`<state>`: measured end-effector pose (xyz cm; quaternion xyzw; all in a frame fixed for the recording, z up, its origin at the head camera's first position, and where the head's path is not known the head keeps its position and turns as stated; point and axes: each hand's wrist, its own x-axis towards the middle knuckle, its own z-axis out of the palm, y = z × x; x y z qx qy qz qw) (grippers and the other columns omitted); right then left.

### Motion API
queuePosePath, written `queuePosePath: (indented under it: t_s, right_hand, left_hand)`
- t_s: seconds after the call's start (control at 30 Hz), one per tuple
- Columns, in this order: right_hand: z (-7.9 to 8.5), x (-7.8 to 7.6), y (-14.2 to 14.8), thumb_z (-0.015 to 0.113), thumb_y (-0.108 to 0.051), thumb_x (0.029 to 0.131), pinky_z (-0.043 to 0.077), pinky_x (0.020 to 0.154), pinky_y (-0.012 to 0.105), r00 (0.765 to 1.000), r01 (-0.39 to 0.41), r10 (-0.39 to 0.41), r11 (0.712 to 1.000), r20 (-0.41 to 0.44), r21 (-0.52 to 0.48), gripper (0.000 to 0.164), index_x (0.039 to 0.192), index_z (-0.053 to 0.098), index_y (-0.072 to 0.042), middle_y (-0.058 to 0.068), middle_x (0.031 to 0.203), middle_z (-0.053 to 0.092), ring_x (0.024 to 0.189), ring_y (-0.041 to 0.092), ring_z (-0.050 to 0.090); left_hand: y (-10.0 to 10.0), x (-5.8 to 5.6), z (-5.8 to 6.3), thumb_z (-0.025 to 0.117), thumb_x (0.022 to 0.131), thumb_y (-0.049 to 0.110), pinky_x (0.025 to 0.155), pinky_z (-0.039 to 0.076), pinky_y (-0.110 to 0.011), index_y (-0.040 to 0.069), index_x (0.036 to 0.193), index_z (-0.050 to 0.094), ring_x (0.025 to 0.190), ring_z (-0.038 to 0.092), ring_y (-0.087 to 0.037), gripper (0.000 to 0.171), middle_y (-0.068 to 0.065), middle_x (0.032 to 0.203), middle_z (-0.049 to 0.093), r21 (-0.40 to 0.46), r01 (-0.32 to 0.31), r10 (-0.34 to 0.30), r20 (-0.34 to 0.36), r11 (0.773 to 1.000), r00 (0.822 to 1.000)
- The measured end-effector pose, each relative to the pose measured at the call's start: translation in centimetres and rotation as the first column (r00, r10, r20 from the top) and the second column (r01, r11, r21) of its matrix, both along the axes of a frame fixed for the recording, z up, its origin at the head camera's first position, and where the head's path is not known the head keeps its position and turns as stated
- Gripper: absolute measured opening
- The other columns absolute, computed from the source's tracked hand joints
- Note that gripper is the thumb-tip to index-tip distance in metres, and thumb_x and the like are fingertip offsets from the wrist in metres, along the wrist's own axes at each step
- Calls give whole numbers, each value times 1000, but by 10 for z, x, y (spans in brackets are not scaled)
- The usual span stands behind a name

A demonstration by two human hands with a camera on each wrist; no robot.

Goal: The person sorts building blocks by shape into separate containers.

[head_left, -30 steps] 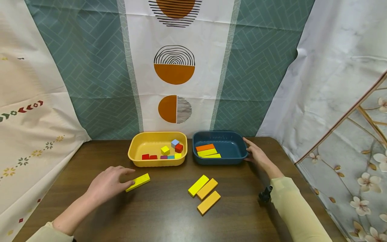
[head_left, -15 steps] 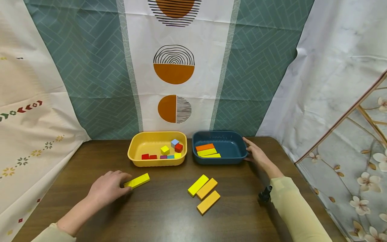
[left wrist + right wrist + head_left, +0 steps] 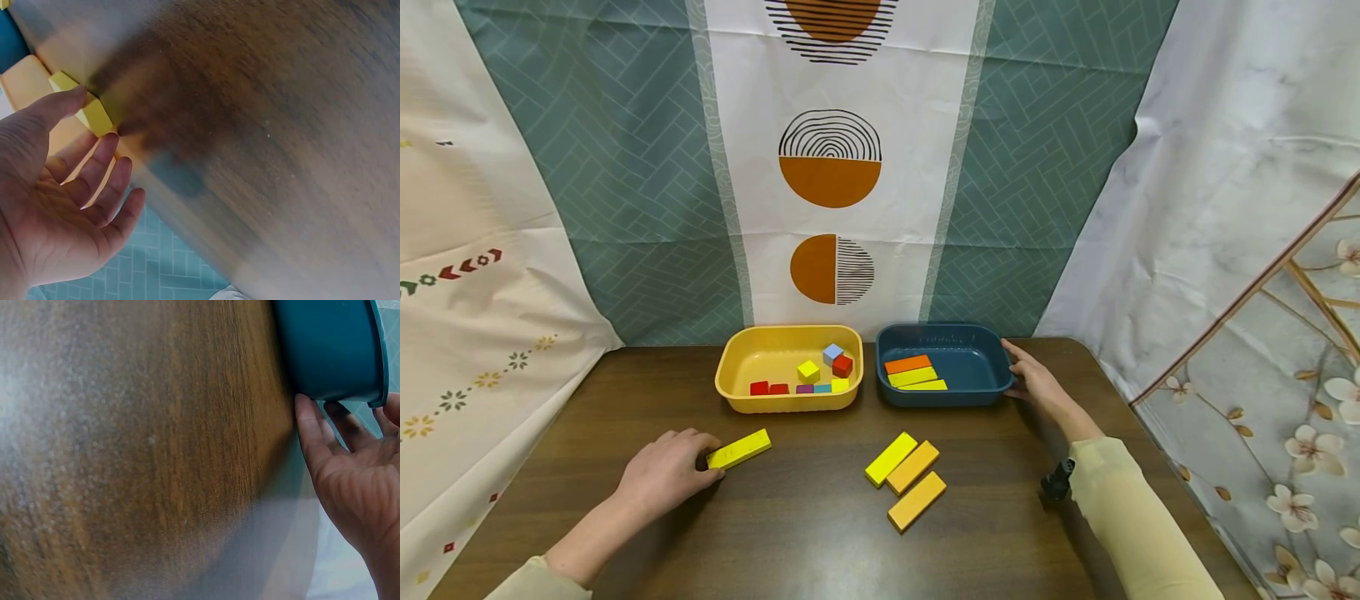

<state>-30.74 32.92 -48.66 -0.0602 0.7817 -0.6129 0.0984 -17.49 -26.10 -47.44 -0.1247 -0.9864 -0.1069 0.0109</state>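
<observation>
From the head view we see the left hand (image 3: 666, 471) pinching one end of a flat yellow block (image 3: 740, 448) on the bench (image 3: 820, 550), at seven o'clock from the yellow tray (image 3: 737, 392).

Left wrist: the block's far end is cut off.

Right wrist: the right hand (image 3: 350, 481), fingers straight, rests against the blue tray (image 3: 328, 350).

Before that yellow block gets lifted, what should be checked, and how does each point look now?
1. Left hand pinches the yellow block: ok, thumb and fingers touch its near end.
2. Block lifted off the table: not ok, it lies flat.
3. Right hand steadies the blue tray: ok, fingers on its right rim.
4. Room in the blue tray: ok, bare floor beside three flat blocks.
5. Firmness of the pinch: cannot tell.
</observation>
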Motion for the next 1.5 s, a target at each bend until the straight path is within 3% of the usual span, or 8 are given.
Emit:
queuePosePath:
  t_s: [0.7,1.0,1.2,1.5]
  right_hand:
    - [2,0,-2,27,-11,107,34,112,65,1000,9,-9,1000,1,-6,62,166,11,-20,11,171,-2,145,46,30]
    - [2,0,-2,27,-10,107,33,112,65,1000,4,-4,1000,-6,-2,62,166,11,-19,13,171,-3,146,45,26]
    - [0,0,-2,27,-10,106,34,112,65,1000,7,-7,1000,-5,-4,62,166,12,-18,13,171,-2,145,45,29]
    - [0,0,-1,27,-10,106,35,111,64,1000,13,-13,1000,-4,5,63,166,12,-19,13,171,0,142,47,33]
  left_hand:
    - [1,0,-3,88,77,29,66,50,-43,13,105,76,81,56,-21,34,3,94,67,30,6,-6,-8,1000,1000]
    - [1,5,-2,88,75,26,68,50,-41,14,101,76,82,58,-20,30,5,93,65,18,56,-53,-140,998,989]
    - [3,7,6,88,75,25,68,50,-39,15,102,77,80,56,-18,31,7,90,63,31,82,-75,-179,996,981]
    - [12,11,32,88,74,23,65,47,-33,15,105,78,79,52,-13,33,9,87,59,83,115,-91,-247,990,965]
